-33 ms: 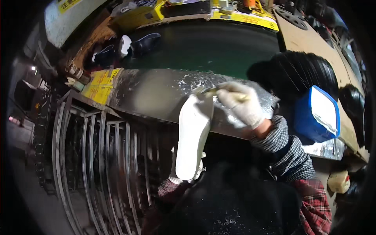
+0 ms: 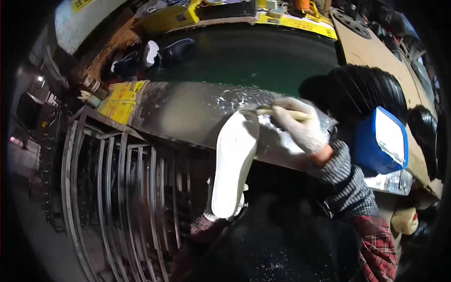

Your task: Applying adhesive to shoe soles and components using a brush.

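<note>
A white shoe sole stretches lengthwise in front of me, toe end away from me over the edge of a smeared metal ledge. My left hand, in a pale glove, grips it from beneath near the heel. Most of that hand is hidden by the sole; only fingertips and the cuff show. My right hand, also gloved, is closed around the light handle of a brush. The brush head lies at the sole's toe end, its bristles blurred.
Beyond the metal ledge runs a dark green conveyor belt with dark shoes at its left. On the right stand a blue tub with white contents and a stack of black curved pieces. A metal rack stands at lower left.
My right hand and the brush have shifted slightly to the right. The sole has barely moved, still in my left hand.
</note>
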